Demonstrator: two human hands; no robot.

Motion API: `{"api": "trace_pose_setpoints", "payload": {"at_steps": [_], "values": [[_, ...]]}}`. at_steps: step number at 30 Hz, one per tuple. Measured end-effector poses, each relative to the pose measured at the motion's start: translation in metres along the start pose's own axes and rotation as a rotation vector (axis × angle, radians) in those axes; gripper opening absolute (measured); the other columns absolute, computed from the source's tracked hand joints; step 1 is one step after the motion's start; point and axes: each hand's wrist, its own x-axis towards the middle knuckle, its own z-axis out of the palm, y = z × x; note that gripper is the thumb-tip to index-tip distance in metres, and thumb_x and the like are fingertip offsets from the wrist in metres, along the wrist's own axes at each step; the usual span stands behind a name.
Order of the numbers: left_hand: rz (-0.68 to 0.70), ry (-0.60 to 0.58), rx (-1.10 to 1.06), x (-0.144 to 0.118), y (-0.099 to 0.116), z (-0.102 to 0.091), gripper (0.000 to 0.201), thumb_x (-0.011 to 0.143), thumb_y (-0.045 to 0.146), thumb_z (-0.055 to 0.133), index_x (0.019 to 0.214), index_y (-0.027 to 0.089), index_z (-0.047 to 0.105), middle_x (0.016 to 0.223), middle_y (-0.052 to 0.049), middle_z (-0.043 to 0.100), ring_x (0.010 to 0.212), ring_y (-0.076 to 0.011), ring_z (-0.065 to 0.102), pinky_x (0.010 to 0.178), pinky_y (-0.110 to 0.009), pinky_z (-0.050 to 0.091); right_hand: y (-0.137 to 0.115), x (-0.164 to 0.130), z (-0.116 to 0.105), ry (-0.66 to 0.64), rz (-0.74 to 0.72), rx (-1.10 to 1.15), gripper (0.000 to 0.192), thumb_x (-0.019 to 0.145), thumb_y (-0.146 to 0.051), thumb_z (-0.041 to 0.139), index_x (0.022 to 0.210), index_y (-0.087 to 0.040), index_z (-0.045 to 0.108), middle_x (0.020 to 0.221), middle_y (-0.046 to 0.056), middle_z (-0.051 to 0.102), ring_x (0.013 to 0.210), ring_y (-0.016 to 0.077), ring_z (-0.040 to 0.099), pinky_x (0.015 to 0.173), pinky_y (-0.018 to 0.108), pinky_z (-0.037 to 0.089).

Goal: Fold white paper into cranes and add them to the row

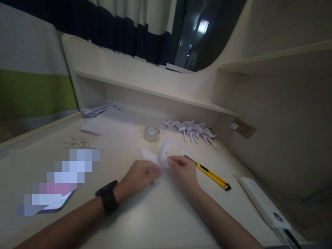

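paper wht, watch blk, cutter yel w/ blk.

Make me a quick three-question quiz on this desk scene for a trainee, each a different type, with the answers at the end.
1. True or false: the bare left hand and bare right hand are close together at a curled piece of thin white paper.

2. Multiple choice: which of these lies nearest the right hand?
A. The stack of white papers at the back left
B. The yellow and black utility knife
C. The white plug in the wall socket

3. Fill the gap: seen from the camera, the cluster of folded white paper shapes with stems lies to the ____ of the round clear tape roll.

Key: 1. True. 2. B. 3. Right.
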Motion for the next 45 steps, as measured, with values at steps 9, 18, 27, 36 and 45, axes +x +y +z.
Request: {"api": "trace_pose_setpoints", "payload": {"at_steps": [9,18,27,36,45], "values": [[0.334,-0.124,0.423,-0.015,0.003,0.005,0.022,0.088,0.026,0.051,0.078,0.018,0.069,0.093,-0.008,0.069,0.081,-0.0188,0.065,0.076,-0.030,0.050,-0.003,0.003,-0.005,0.009,0.027,-0.037,0.015,0.064,-0.030,0.072,0.073,-0.018,0.075,0.071,0.006,0.072,0.059,0.0176,0.062,0.053,0.026,0.047],[0.248,0.127,0.174,-0.021,-0.015,-0.002,0.026,0.082,0.013,0.051,0.100,0.023,0.067,0.127,-0.006,0.057,0.111,-0.0223,0.057,0.090,-0.036,0.050,0.002,0.003,-0.005,0.081,0.097,0.172,0.029,0.064,-0.039,0.074,0.079,-0.015,0.074,0.056,0.002,0.065,0.042,0.0107,0.048,0.040,0.022,0.034],[-0.149,0.230,-0.320,-0.020,-0.024,-0.019,0.058,0.069,0.027,0.069,0.123,0.020,0.050,0.130,-0.013,0.052,0.080,-0.0197,0.068,0.070,-0.033,0.055,0.004,0.000,0.000,0.120,-0.004,0.041,0.021,0.070,-0.035,0.070,0.081,-0.017,0.074,0.071,0.005,0.071,0.055,0.0155,0.058,0.054,0.026,0.045],[-0.237,-0.083,-0.085,-0.024,-0.032,-0.039,0.029,0.073,0.033,0.062,0.094,0.014,0.070,0.091,-0.008,0.072,0.083,-0.0232,0.066,0.075,-0.032,0.048,-0.003,-0.002,-0.012,-0.090,-0.420,-0.599,0.015,0.081,-0.021,0.061,0.085,-0.025,0.074,0.078,0.003,0.066,0.071,0.0154,0.059,0.067,0.026,0.042],[0.106,-0.048,0.385,-0.026,-0.034,-0.050,0.023,0.077,0.024,0.055,0.096,0.022,0.068,0.108,-0.007,0.065,0.097,-0.0215,0.059,0.086,-0.033,0.044,0.000,0.011,-0.015,-0.350,-0.392,-0.425,0.015,0.080,-0.013,0.060,0.083,-0.019,0.073,0.078,0.003,0.069,0.070,0.0138,0.061,0.065,0.023,0.043]]}}
